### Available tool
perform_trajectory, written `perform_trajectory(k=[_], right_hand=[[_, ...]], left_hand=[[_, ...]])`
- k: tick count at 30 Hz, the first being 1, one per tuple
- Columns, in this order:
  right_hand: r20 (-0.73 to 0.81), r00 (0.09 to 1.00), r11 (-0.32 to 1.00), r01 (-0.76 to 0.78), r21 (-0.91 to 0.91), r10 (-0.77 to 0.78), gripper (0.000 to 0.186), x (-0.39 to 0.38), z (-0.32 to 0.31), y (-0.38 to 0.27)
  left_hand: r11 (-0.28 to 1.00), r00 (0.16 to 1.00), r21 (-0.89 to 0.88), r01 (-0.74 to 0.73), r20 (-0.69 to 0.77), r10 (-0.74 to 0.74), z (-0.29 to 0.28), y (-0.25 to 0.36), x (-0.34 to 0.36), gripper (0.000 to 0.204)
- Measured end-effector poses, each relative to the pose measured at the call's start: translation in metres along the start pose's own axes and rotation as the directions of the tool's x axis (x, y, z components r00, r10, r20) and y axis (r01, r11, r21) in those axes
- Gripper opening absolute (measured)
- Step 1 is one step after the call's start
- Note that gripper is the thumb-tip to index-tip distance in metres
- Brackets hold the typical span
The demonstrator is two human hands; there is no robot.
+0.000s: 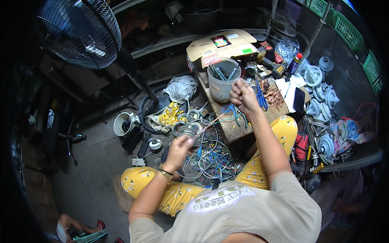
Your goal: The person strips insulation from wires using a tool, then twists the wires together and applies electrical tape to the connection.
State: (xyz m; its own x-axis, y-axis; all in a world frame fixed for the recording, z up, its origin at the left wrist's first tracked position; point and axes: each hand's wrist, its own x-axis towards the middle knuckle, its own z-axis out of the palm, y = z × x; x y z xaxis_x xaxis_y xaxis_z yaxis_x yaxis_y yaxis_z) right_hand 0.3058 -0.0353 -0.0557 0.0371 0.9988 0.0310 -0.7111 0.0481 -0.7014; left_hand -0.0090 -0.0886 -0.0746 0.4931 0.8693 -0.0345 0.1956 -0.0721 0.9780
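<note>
My left hand [180, 149] is held low over the floor pile, slightly smeared by motion, with its fingers curled. A round metallic part [187, 132] shows right at its fingertips; I cannot make out whether the hand grips it. Beside it lies a ring-shaped motor stator [196, 128]. My right hand [242, 95] is raised in a fist in front of the translucent bucket [221, 90]; whatever it holds is hidden. Thin green and copper-coloured wires [219, 116] run between the two hands. Below them, blue-handled pliers [242, 117] lie on the wooden bench [231, 131].
Tangled wires [212, 160] cover the floor between my knees. On the bench are copper wire scraps [272, 94], blue-handled cutters [261, 96], a phone [299, 100], a spray can [295, 62] and cardboard [198, 46]. A standing fan [81, 32] and a white pail [122, 124] are left. Another person [71, 227] sits lower left.
</note>
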Motion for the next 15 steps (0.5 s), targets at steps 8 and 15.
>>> perform_trajectory(k=[8, 15], right_hand=[[0.239, 0.971, 0.373, 0.213, -0.903, 0.023, 0.011, -0.066, 0.054, 0.109], [0.406, 0.914, -0.047, 0.406, -0.913, -0.008, 0.014, -0.087, 0.087, 0.103]], left_hand=[[0.210, 0.995, -0.976, 0.066, 0.048, -0.086, -0.025, 0.023, 0.033, 0.036], [0.079, 0.954, -0.985, 0.155, 0.128, -0.270, -0.077, 0.000, 0.048, 0.039]])
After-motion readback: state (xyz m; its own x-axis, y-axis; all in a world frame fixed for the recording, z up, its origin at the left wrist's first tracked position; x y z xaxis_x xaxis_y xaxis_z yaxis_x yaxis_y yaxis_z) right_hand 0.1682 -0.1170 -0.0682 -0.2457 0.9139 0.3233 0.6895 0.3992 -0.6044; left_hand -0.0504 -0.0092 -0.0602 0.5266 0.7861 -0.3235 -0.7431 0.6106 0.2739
